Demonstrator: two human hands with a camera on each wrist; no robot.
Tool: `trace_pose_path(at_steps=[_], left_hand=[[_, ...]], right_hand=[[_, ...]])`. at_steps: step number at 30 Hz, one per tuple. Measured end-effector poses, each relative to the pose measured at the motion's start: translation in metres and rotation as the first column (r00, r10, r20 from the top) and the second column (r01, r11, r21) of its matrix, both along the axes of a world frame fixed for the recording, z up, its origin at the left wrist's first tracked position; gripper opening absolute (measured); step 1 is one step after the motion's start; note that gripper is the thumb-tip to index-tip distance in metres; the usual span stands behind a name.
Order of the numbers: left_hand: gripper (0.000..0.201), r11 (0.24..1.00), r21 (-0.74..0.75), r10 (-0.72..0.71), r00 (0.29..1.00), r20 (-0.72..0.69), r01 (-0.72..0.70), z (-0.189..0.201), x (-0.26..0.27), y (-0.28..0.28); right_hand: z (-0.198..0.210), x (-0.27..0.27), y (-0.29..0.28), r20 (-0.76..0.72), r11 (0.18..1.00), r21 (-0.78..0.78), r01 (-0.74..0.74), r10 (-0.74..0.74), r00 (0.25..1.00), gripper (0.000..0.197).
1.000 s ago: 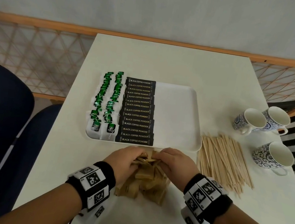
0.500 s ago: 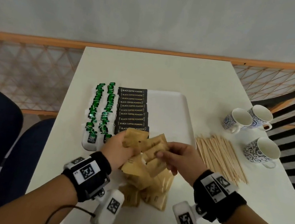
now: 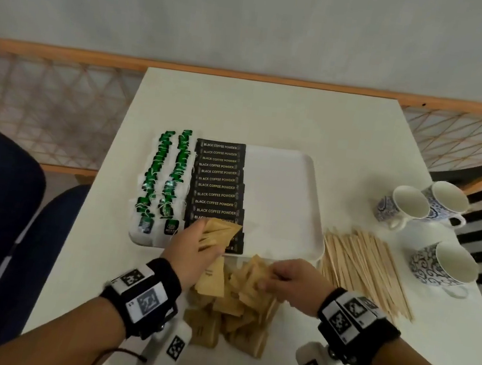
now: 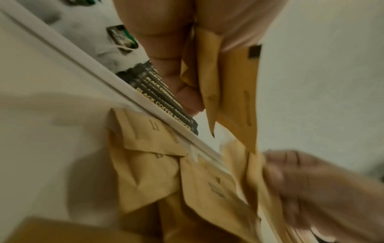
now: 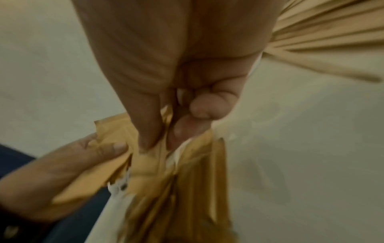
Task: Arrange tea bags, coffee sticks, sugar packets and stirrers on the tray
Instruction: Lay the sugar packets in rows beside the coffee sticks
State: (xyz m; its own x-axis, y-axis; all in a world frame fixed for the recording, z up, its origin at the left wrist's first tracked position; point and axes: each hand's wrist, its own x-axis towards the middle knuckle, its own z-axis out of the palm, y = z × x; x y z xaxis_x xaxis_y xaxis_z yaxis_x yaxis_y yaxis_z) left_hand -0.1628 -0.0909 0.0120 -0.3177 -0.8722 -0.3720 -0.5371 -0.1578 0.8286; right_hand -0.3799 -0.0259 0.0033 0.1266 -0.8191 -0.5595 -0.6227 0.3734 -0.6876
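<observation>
Several sugar packets [image 3: 218, 235] fanned in left hand [image 3: 192, 252] over tray's [image 3: 293, 188] near edge, gathered for placing; right hand [image 3: 294, 284] pinches another from pile [image 3: 235, 304].

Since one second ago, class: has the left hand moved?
Yes. The left hand has lifted sugar packets from the pile toward the tray, now overlapping its near edge.

left hand [image 3: 196, 247] holding sugar packets [image 3: 219, 234] over tray [image 3: 304, 219]; right hand [image 3: 294, 284] in pile [image 3: 231, 307]
</observation>
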Motion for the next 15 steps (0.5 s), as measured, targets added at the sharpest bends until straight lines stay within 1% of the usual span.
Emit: trace_pose_path(at_steps=[1, 3, 5, 8, 9, 11, 13, 15], left_hand=[[0.039, 1.000, -0.005, 0.022, 1.000, -0.010, -0.022, 0.001, 0.001, -0.001], [0.039, 0.999, -0.009, 0.045, 0.999, -0.029, -0.045, 0.002, 0.001, -0.002], [0.037, 0.999, -0.010, 0.051, 0.998, -0.042, -0.051, 0.003, -0.002, -0.004], [0.033, 0.996, -0.007, 0.088, 0.994, -0.070, -0.089, 0.004, -0.008, -0.007], [0.031, 0.994, -0.006, 0.111, 0.989, -0.097, -0.112, 0.005, -0.009, -0.008], [0.030, 0.985, -0.011, 0.167, 0.975, -0.145, -0.171, 0.005, -0.011, -0.010], [0.030, 0.975, -0.042, 0.209, 0.965, -0.161, -0.218, 0.005, -0.011, -0.014], [0.031, 0.967, -0.081, 0.225, 0.961, -0.161, -0.240, 0.005, -0.008, -0.018]], right_hand=[[-0.002, 0.000, 0.001, -0.065, 0.996, 0.030, -0.083, 0.084, 0.994, 0.032], [-0.005, 0.002, 0.002, -0.117, 0.983, 0.067, -0.169, 0.176, 0.977, 0.029], [-0.006, 0.006, -0.001, -0.150, 0.981, 0.043, -0.189, 0.194, 0.970, 0.031], [-0.001, 0.011, -0.007, -0.189, 0.971, -0.042, -0.236, 0.224, 0.956, 0.034], [0.002, 0.011, -0.009, -0.174, 0.969, -0.064, -0.239, 0.225, 0.959, 0.032], [0.008, 0.009, -0.011, -0.086, 0.980, -0.069, -0.187, 0.181, 0.980, 0.029], [0.016, 0.005, -0.013, 0.017, 0.992, -0.039, -0.122, 0.123, 0.992, 0.028], [0.021, -0.001, -0.015, 0.147, 0.999, 0.018, -0.042, 0.039, 0.988, 0.030]])
